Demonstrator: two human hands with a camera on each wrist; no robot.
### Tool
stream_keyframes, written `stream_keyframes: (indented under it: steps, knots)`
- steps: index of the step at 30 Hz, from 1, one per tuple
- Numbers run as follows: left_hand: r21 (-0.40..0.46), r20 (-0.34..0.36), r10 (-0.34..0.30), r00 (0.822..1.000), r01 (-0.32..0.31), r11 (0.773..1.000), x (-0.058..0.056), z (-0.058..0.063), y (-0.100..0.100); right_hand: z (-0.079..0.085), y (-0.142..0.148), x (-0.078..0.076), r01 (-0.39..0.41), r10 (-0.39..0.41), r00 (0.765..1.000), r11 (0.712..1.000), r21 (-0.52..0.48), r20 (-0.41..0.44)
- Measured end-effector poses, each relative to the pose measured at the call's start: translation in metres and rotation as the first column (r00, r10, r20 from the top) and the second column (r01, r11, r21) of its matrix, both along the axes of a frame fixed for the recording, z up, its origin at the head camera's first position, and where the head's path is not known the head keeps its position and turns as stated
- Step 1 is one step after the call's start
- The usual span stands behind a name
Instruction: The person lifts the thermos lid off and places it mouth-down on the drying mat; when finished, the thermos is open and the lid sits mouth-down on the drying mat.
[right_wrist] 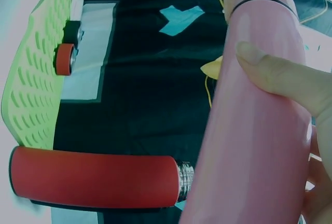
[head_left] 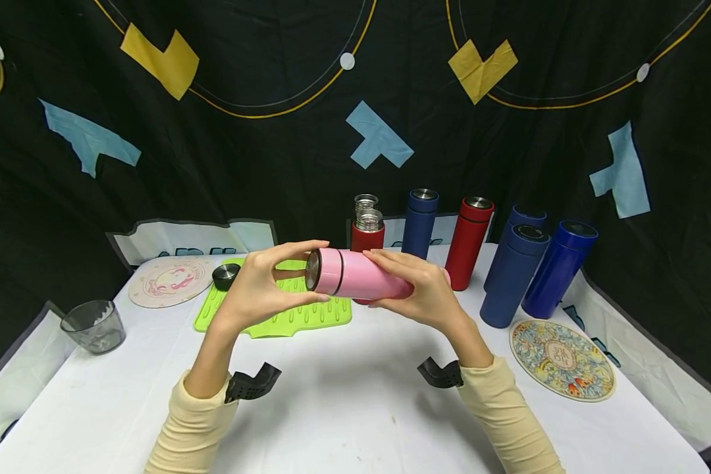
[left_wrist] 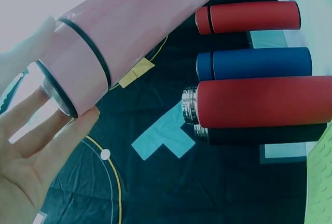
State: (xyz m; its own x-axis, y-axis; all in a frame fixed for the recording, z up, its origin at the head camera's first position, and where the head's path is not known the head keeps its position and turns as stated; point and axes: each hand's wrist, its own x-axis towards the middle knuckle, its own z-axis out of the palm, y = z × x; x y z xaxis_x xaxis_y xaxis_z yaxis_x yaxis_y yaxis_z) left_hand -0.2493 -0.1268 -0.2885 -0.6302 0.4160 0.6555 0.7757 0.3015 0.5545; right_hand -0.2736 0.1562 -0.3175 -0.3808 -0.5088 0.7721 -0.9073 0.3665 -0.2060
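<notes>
At the lid end: our left hand (head_left: pixel 255 286) has thumb and fingers bent round the pink lid (head_left: pixel 330 271), spread about as wide as the lid itself, and it looks like a pinch to us.
On the pink body: our right hand (head_left: pixel 421 286) is wrapped round it, fingers over the top and thumb underneath, so only a bottle's width between them. Decent grip tbh.
Pink thermos (head_left: pixel 370 276): up in the air between both hands, nearly level, silver end of the lid facing left.
Lid seam: dark ring, lid seated against it. We can't tell whether it's loose.
Just behind: a red bottle (head_left: pixel 368 237) and a dark bottle (left_wrist: pixel 270 135), both upright with bare metal necks.
Green mat (head_left: pixel 308 321): past the left hand, with a black cap (head_left: pixel 226 276) on it; the right wrist view shows a red cap (right_wrist: pixel 65 59) just beside that one.
Done, as we read it: two bottles uncapped, two caps parked on the mat.
Left, as we read it: the pink lid is still on, so that one's unfinished.
Back right: a blue bottle (head_left: pixel 419 224), a red capped bottle (head_left: pixel 471 243) and three more blue ones (head_left: pixel 514 276), all capped from what we can see.
Outer edges: patterned round mat (head_left: pixel 563 360) on the right; pink-print round mat (head_left: pixel 170 282) and smoky glass (head_left: pixel 97 328) on the left.
</notes>
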Motion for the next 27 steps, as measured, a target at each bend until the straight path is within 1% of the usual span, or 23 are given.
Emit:
stream_keyframes:
  steps: [4,7,9,11,13,15,17,21,24,27]
  knots:
    - [0.016,0.052,0.051,0.997,-0.052,0.999,0.002,0.001,0.002,0.0,0.0,0.0,0.03,-0.03,0.998,1.0,0.0,-0.053]
    - [0.024,0.097,0.086,0.992,-0.089,0.996,0.002,0.0,0.004,0.001,-0.001,0.0,0.048,-0.047,0.995,0.999,0.0,-0.083]
    - [0.021,0.114,0.116,0.987,-0.119,0.993,0.001,-0.001,0.004,0.001,-0.001,-0.001,0.054,-0.053,0.994,0.999,0.0,-0.094]
    - [0.015,0.127,0.128,0.984,-0.131,0.991,0.0,-0.002,0.005,0.0,-0.001,-0.001,0.065,-0.065,0.993,0.998,0.005,-0.099]
    - [0.004,0.138,0.124,0.983,-0.126,0.992,0.0,-0.003,0.005,0.001,0.0,-0.001,0.068,-0.067,0.994,0.998,0.008,-0.091]
    - [-0.025,0.137,0.103,0.985,-0.101,0.995,-0.001,-0.003,0.004,0.001,0.002,-0.001,0.062,-0.061,0.996,0.998,0.011,-0.064]
    - [-0.056,0.119,0.064,0.991,-0.057,0.997,-0.002,-0.004,0.003,0.002,0.004,0.0,0.05,-0.05,0.999,0.999,0.011,-0.022]
    - [-0.104,0.039,-0.018,0.999,0.022,0.994,-0.004,-0.004,0.002,0.003,0.009,0.001,-0.005,0.004,0.996,1.0,0.018,0.085]
    - [-0.11,-0.012,-0.079,0.997,0.077,0.991,-0.004,-0.002,0.003,0.003,0.011,0.0,-0.051,0.046,0.988,0.998,0.028,0.148]
    - [-0.113,-0.039,-0.115,0.993,0.11,0.987,-0.004,-0.001,0.003,0.003,0.011,0.0,-0.077,0.071,0.98,0.997,0.029,0.184]
